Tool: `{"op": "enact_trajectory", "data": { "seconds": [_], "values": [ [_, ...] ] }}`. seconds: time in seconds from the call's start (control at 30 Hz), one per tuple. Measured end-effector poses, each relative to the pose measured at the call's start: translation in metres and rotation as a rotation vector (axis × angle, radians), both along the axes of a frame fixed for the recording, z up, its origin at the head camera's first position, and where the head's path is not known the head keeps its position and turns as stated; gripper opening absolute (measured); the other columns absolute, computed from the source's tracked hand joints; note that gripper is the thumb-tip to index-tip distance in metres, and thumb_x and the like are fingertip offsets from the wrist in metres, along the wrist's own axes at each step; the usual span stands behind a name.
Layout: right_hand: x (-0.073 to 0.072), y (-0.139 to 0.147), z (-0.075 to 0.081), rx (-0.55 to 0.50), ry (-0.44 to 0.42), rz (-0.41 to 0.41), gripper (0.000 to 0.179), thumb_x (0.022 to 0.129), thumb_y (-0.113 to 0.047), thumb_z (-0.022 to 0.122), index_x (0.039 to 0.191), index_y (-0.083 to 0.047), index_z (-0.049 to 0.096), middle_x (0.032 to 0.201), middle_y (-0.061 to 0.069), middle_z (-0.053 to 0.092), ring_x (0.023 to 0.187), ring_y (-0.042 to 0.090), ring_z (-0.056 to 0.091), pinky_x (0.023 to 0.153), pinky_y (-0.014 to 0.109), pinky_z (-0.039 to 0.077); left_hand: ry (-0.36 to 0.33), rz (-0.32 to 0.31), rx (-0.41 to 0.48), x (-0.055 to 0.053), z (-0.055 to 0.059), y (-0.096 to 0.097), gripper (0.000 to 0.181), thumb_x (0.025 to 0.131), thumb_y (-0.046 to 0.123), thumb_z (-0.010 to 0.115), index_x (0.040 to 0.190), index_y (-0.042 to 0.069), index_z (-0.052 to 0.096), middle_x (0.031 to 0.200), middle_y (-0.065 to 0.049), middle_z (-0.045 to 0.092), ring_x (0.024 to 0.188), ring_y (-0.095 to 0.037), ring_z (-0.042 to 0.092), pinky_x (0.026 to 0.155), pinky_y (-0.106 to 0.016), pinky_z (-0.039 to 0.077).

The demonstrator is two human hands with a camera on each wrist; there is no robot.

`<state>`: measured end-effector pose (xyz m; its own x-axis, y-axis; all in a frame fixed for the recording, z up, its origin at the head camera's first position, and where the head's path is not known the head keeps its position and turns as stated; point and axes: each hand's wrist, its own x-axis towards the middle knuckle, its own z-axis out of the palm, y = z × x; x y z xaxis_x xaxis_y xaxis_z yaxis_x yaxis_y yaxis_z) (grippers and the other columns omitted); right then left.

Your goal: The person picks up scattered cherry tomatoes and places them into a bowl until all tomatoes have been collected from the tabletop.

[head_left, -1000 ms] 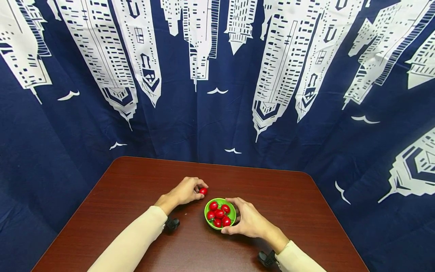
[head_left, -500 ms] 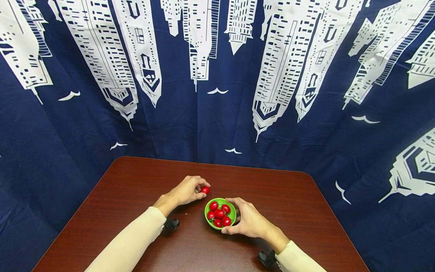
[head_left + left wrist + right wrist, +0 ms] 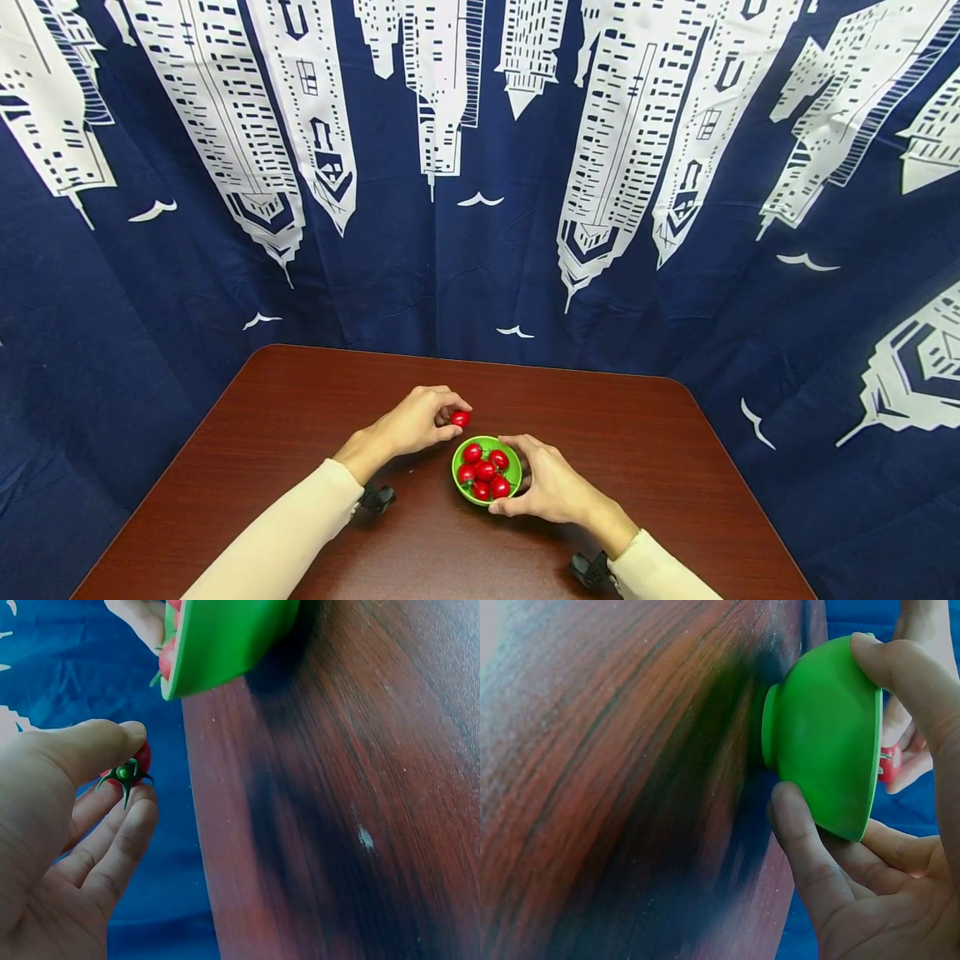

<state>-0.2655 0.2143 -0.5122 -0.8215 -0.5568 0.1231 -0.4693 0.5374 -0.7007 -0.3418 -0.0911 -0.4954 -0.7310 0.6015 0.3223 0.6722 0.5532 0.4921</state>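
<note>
My left hand [image 3: 412, 422] pinches a red cherry tomato [image 3: 461, 418] between thumb and fingertips, just beyond the bowl's far left rim. In the left wrist view this tomato's green calyx [image 3: 126, 774] faces the camera, and the fingers partly cover the red skin. A small green bowl [image 3: 825, 735] is gripped by my right hand [image 3: 553, 485], thumb at the near rim and fingers around its right side. Inside the bowl lie several more red cherry tomatoes [image 3: 486, 470], some with green stems.
Both hands work over a dark brown wooden table [image 3: 315, 383] with rounded far corners. Behind it hangs a navy cloth [image 3: 390, 275] printed with white buildings and birds. A small pale mark [image 3: 365, 838] shows on the tabletop.
My left hand has moved slightly right with the cherry tomato, closer to the bowl. The right hand and the bowl have stayed in place.
</note>
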Motion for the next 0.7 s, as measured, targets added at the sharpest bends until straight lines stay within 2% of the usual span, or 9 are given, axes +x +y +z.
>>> {"op": "enact_trajectory", "data": {
  "seconds": [0.1,0.13,0.47,0.7],
  "values": [
    [0.000,0.000,-0.001,0.013,0.009,-0.003,0.103,0.083,-0.038,0.107,0.162,0.003,0.056,0.150,0.019,0.071,0.104,0.003,0.081,0.084,0.020,0.069,0.027,-0.014,0.007,0.004,0.003,0.001,0.033,0.104,0.018,0.090,0.136,0.013,0.084,0.109,0.003,0.078,0.089,-0.007,0.072,0.083,-0.016,0.062],
    [0.000,0.001,-0.001,0.014,0.012,-0.002,0.102,0.083,-0.038,0.107,0.162,0.003,0.056,0.150,0.019,0.071,0.104,0.003,0.081,0.083,0.020,0.069,0.020,-0.001,-0.010,0.018,0.018,0.004,0.035,0.101,0.009,0.091,0.135,0.007,0.084,0.108,-0.003,0.079,0.088,-0.011,0.073,0.083,-0.018,0.063],
    [-0.001,0.002,-0.002,0.011,0.008,0.004,0.103,0.084,-0.040,0.107,0.162,0.003,0.056,0.149,0.018,0.071,0.108,0.008,0.082,0.083,0.019,0.069,0.036,-0.038,-0.008,0.032,0.023,0.007,0.035,0.101,0.010,0.091,0.135,0.007,0.084,0.108,-0.002,0.079,0.087,-0.008,0.070,0.082,-0.019,0.064],
    [-0.001,0.002,-0.001,0.019,0.005,0.002,0.103,0.085,-0.042,0.106,0.163,0.004,0.056,0.151,0.018,0.070,0.109,0.009,0.082,0.083,0.018,0.069,0.002,-0.067,-0.020,0.042,0.027,0.008,0.035,0.103,0.011,0.090,0.137,0.009,0.084,0.115,-0.002,0.080,0.088,-0.008,0.071,0.083,-0.018,0.065]
  ]
}}
